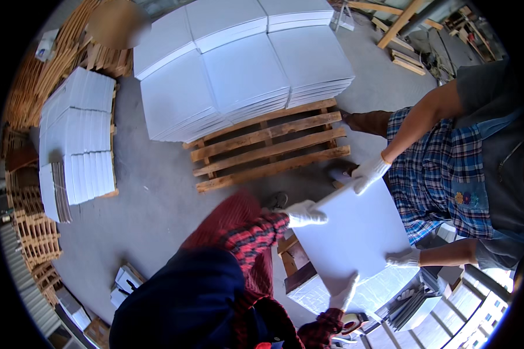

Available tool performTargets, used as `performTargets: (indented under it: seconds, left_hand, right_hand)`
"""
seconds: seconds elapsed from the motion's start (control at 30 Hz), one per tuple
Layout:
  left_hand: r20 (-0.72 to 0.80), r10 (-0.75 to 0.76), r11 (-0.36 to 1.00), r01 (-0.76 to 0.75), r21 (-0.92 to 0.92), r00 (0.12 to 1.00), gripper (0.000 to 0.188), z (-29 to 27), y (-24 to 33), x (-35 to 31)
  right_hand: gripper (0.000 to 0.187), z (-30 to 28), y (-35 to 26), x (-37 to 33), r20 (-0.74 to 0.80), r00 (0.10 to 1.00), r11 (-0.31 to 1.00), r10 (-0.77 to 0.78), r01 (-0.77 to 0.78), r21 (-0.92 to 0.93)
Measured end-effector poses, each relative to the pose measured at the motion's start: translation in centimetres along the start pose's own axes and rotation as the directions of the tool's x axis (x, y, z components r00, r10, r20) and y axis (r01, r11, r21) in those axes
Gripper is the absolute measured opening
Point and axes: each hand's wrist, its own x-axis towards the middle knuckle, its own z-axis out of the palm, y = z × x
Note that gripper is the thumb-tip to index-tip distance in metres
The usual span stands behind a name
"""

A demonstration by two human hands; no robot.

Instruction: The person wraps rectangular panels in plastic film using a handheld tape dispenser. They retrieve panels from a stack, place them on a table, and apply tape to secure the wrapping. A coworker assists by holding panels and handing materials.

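A flat white panel (352, 232) lies level between me and a co-worker, above a plastic-wrapped block (317, 299). My left hand (307, 214), in a white glove, grips its far left edge, thumb on top. My right hand (344, 292), gloved too, holds the near edge; its fingers are partly hidden. Across from me, the co-worker's gloved hands, one at the far corner (370, 173) and one at the right edge (404, 258), hold the same panel. Below my right wrist is a round roll that looks like tape (352, 323).
A wooden pallet (273, 154) bears tall stacks of white panels (244, 72) ahead. More white stacks (87, 136) stand on a pallet at left. Wooden slats (64, 46) and pallets (35, 232) line the left side. The co-worker in a plaid apron (436, 174) stands at right.
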Motion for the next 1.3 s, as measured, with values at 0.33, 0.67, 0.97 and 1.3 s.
performTargets:
  seconds: [0.33, 0.67, 0.97, 1.3]
  left_hand:
    - [-0.347, -0.032, 0.969, 0.114, 0.218, 0.937, 0.081, -19.8, 5.8, -6.8]
    - [-0.342, 0.042, 0.838, 0.153, 0.523, 0.939, 0.086, -39.9, 12.4, -2.1]
    - [-0.403, 0.252, 0.505, 0.236, 0.831, 0.880, 0.076, -49.0, 8.1, -3.5]
    - [-0.510, 0.707, 0.364, 0.367, 0.856, 0.490, 0.061, -55.0, -5.5, -9.8]
  right_hand:
    - [0.083, 23.7, 3.4, -0.2, 0.443, 0.840, 0.915, 0.314, -0.392, 0.095]
    - [0.090, 47.7, 15.1, 5.5, 0.363, 0.903, 0.870, 0.229, -0.357, 0.340]
    - [0.093, 53.6, 16.0, 5.9, 0.180, 0.934, 0.942, 0.309, -0.327, 0.079]
    - [0.075, 55.7, 11.3, 2.5, 0.068, 0.992, 0.970, 0.105, -0.117, 0.214]
